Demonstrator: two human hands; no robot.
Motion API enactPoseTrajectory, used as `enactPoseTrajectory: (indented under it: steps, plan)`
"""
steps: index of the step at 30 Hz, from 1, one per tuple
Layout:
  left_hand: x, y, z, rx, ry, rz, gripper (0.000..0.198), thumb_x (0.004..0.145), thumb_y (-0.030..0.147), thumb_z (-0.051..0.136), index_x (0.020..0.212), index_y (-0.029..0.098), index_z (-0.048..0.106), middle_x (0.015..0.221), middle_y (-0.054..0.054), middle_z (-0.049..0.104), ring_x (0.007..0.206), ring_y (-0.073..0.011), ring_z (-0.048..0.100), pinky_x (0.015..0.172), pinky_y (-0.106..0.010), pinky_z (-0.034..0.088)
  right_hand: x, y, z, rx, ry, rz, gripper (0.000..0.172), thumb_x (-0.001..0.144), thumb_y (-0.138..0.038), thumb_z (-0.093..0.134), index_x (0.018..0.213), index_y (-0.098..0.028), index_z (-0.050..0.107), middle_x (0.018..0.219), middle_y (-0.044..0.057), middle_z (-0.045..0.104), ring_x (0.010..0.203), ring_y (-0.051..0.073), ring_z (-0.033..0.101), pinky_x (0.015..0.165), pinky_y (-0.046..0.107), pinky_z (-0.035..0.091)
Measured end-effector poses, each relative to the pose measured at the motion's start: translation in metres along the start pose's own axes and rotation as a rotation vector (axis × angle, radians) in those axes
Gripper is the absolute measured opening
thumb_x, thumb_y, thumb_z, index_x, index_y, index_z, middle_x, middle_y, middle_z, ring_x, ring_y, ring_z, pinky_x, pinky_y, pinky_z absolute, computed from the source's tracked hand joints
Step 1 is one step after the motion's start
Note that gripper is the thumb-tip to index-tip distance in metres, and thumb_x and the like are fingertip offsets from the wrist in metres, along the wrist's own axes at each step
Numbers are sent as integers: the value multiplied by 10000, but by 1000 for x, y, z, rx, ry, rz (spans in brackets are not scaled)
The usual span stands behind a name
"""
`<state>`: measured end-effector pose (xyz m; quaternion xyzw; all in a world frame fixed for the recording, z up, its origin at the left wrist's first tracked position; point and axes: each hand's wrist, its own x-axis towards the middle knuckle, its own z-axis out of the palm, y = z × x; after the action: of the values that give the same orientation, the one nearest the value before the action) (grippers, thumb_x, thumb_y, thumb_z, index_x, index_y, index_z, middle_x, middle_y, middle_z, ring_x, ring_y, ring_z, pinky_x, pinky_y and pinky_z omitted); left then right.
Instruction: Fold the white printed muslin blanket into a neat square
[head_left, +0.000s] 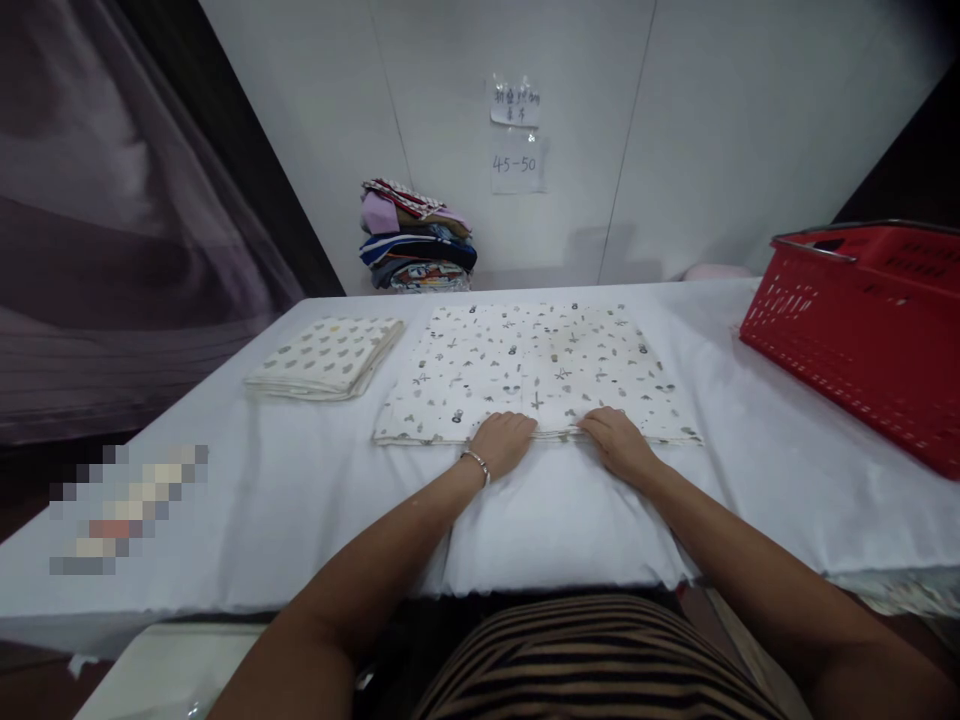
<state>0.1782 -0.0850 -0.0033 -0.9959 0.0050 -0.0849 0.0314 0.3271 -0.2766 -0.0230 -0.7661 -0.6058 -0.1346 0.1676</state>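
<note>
Two hands, left hand [504, 440] and right hand [616, 440], flat, holding nothing, pressing printed cloth's [536, 370] near edge; cloth's long axis crosswise, extending away toward table's [300, 500] far edge.

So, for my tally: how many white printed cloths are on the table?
2: one spread white printed cloth in front, one folded white printed cloth to its left. The red plastic basket may hide more.
</note>
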Motion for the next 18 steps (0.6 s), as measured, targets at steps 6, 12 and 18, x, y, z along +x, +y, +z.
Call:
enactPoseTrajectory:
  steps: [6, 12, 18]
  plan:
    - [1, -3, 3, 22, 19, 12, 159, 896, 206, 437, 967, 185, 577, 990, -42, 618, 911, -182, 530, 766, -320, 373, 0, 1, 1, -3, 18, -4, 267, 846, -78, 415, 984, -159, 628, 956, 108, 611, 885, 221, 500, 758, 329, 367]
    - [2, -7, 11, 104, 43, 91, 187, 876, 116, 433, 991, 175, 568, 973, -57, 588, 904, -186, 501, 753, -321, 363, 1, 0, 0, -39, -26, -1, 288, 863, -80, 393, 993, -157, 638, 948, 97, 618, 864, 212, 495, 740, 321, 345]
    - [-1, -2, 11, 150, 97, 100, 148, 868, 110, 440, 924, 163, 567, 935, -62, 549, 896, -201, 469, 720, -328, 360, -2, -2, -4, -28, -69, -29, 282, 906, -160, 393, 1039, -188, 640, 966, 81, 620, 885, 206, 502, 741, 314, 349]
